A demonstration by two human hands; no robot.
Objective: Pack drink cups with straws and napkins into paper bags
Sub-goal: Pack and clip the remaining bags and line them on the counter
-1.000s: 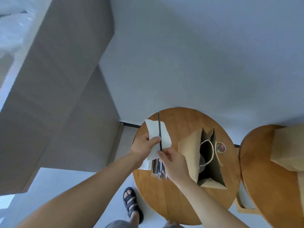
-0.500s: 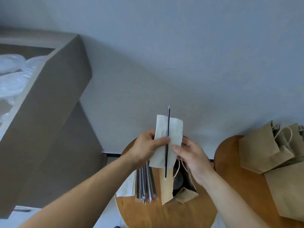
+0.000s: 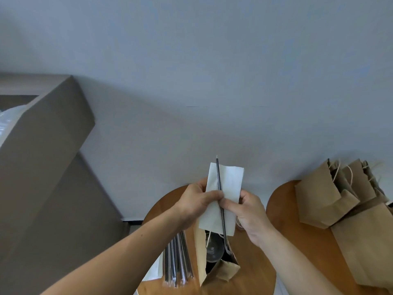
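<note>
Two round wooden tables (image 3: 255,273), paper bags (image 3: 319,199) on both — grey wall (image 3: 212,60) behind.

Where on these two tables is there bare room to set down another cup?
Bare wood shows on the near table between the open bag and its right edge, and on the right table left of the bag pile. The near table's left side is crowded with straws and napkins.

White napkin (image 3: 229,184), black straw (image 3: 219,184), brown paper bag (image 3: 200,250), orange-brown wooden table (image 3: 251,271).
</note>
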